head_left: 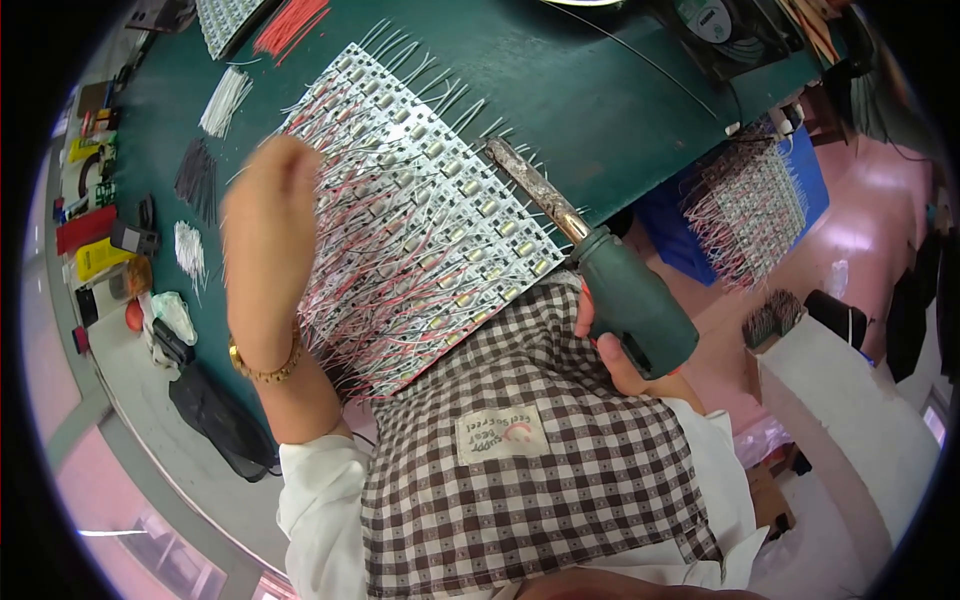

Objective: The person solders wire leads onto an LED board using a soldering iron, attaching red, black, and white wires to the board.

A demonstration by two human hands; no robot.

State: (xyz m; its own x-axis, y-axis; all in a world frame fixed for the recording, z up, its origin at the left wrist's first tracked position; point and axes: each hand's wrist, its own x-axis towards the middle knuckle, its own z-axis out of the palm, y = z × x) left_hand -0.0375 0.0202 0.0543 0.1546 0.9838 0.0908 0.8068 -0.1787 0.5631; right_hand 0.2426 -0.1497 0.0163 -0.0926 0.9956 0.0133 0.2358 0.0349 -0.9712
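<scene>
A large panel of small white circuit boards (430, 165) lies tilted at the table's near edge, with rows of metal-cased parts and many red and white wires. My right hand (622, 368) is wrapped round a dark green heat gun (640, 300). Its scorched metal nozzle (540, 190) points up and left over the panel's right edge. At the panel's left side is my left hand (268, 235), raised with its back toward me and a gold bracelet (265, 372) at the wrist. Its fingers are turned away and blurred, so what they touch is hidden.
Bundles of white (226, 102), black (197, 180) and red sleeves (290, 25) lie on the green table (580, 90). A fan (712, 20) stands at the far right. A blue bin (805, 175) beyond the table's right edge holds another wired panel. A black pouch (215, 420) lies left.
</scene>
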